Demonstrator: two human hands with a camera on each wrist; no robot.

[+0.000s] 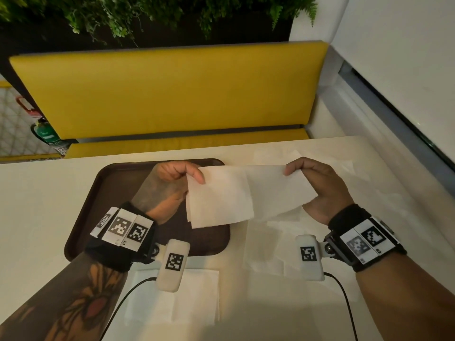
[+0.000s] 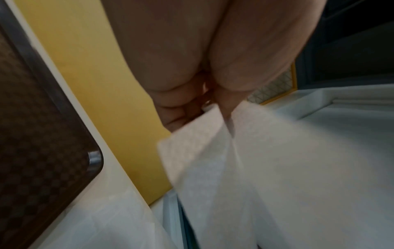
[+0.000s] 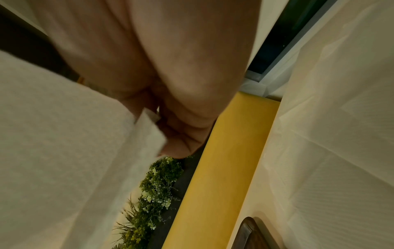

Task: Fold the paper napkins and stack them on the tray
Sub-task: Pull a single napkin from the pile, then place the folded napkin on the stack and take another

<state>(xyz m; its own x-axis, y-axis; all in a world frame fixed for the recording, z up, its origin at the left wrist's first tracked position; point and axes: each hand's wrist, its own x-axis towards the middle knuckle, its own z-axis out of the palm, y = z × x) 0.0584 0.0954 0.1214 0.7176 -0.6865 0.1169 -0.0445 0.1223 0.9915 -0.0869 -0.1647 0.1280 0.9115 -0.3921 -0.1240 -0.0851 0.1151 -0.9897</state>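
A white paper napkin (image 1: 246, 193) hangs spread in the air over the right end of the brown tray (image 1: 110, 193) and the table. It has a crease down its middle. My left hand (image 1: 194, 177) pinches its upper left corner, and my right hand (image 1: 291, 169) pinches its upper right corner. In the left wrist view the left hand's fingers (image 2: 181, 116) curl round the napkin's edge (image 2: 255, 168), beside the tray (image 2: 42, 134). In the right wrist view the right hand's fingers (image 3: 183, 134) grip the napkin (image 3: 64, 151). The visible part of the tray holds no napkins.
A folded napkin (image 1: 172, 296) lies on the cream table near the front edge, below the tray. Several flat napkins (image 1: 268, 244) lie to the right of the tray, also seen as flat napkins (image 3: 330, 134). A yellow bench (image 1: 172, 94) stands behind the table, and a wall runs along the right.
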